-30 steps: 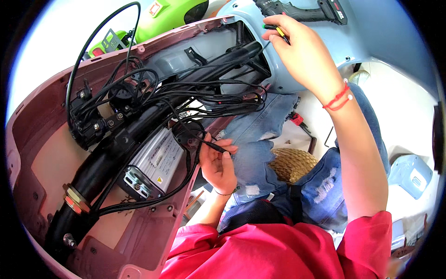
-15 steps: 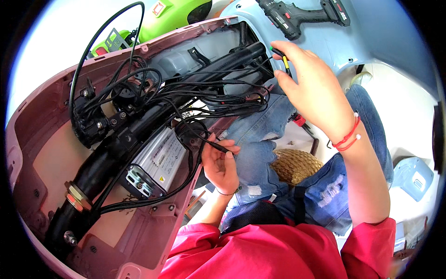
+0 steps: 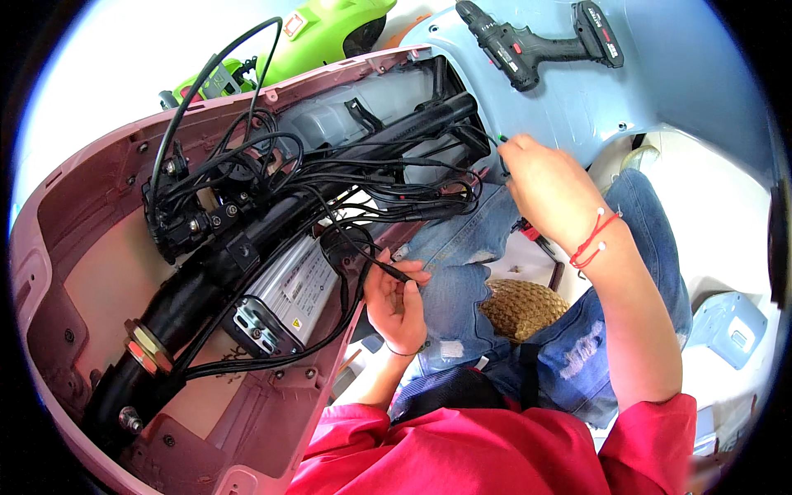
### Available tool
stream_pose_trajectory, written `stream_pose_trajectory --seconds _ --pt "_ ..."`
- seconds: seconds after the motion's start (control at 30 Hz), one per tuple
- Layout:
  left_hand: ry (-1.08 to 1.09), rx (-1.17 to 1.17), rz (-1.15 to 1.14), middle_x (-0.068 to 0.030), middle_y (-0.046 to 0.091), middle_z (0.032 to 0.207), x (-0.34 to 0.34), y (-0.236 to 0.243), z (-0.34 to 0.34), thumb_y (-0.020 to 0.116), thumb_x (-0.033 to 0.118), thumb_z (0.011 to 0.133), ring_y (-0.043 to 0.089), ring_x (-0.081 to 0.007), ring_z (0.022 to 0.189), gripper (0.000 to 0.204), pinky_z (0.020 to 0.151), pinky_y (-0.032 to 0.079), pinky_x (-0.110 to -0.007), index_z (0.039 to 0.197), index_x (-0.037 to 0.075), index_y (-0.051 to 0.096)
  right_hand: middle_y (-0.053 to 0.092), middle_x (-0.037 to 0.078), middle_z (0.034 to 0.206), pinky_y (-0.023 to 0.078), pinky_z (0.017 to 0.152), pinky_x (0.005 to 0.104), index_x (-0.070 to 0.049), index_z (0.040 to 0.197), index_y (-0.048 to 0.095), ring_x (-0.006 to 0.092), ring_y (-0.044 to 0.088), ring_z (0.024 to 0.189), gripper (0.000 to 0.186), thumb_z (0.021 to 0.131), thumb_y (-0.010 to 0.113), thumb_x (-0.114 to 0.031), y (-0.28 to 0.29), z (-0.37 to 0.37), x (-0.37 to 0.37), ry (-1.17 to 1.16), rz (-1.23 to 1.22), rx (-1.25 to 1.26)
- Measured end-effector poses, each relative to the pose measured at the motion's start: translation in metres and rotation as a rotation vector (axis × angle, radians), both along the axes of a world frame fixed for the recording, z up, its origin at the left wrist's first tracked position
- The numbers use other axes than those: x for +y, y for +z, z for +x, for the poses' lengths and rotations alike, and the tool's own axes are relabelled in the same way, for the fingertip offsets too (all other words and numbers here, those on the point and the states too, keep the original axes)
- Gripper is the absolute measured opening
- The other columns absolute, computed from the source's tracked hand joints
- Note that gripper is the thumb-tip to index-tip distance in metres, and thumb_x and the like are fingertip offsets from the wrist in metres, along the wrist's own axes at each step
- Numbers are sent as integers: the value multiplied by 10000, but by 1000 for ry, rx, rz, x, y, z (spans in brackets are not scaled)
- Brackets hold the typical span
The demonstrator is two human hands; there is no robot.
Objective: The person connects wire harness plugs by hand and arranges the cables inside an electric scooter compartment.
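My left hand (image 3: 394, 305), fingers curled, holds a black cable with an inline connector (image 3: 396, 271) at the inner edge of the pink plastic housing (image 3: 91, 173). My right hand (image 3: 549, 194) is closed on a small dark piece with a green tip (image 3: 502, 139), mostly hidden by my fingers, at the far end of the cable bundle (image 3: 429, 194). Inside the housing lie a thick black tube (image 3: 181, 293), a silver metal box (image 3: 285, 289) with cables over it and a black bracket assembly (image 3: 177, 223).
A black cordless drill (image 3: 536, 49) lies on a pale blue panel (image 3: 577, 107) above my right hand. A green plastic body (image 3: 322, 33) sits behind the housing. A woven mat (image 3: 521, 309) lies between my jeans-clad legs; a small blue part (image 3: 734, 330) is at the right.
My right hand has moved down from beside the drill toward the cables, carrying the green-tipped piece. My left hand keeps its grip; the whole view has shifted slightly.
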State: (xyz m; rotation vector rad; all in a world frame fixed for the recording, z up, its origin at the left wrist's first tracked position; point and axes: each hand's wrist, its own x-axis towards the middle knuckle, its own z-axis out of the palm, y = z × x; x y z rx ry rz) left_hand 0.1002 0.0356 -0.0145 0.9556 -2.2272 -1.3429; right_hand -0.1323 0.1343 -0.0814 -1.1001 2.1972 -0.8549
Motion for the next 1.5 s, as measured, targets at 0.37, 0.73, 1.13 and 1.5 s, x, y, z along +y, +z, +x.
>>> stream_pose_trajectory --seconds 0.37,0.73,1.13,1.5 --pt "51 -38 53 -147 598 1075 1 0 2 452 -73 908 603 -174 919 495 837 482 -293 1383 -60 313 590 168 1066 462 931 403 21 1052 589 348 555 1056 325 727 589 38 41 43 -67 3 -755 -202" --pt "-99 -164 -218 -234 381 1397 -3 -10 9 516 -102 836 384 -295 1316 652 1101 262 -386 1416 -85 218 582 203 879 477 705 447 1 922 586 394 587 817 132 850 546 -102 48 77 -88 -48 -545 -529" --pt "-274 -220 -601 -185 559 1178 3 17 -20 607 -23 751 561 -342 1066 365 929 440 -413 1114 -14 583 604 215 808 472 668 498 -5 876 537 425 593 767 178 937 485 -164 37 62 -66 -68 -302 -259" --pt "-437 -288 -620 -59 672 941 -2 15 -32 631 17 740 625 -264 880 178 860 470 -395 913 58 638 602 252 923 521 738 477 7 915 557 422 621 810 137 825 540 -95 -2 54 -65 -28 -207 -233"
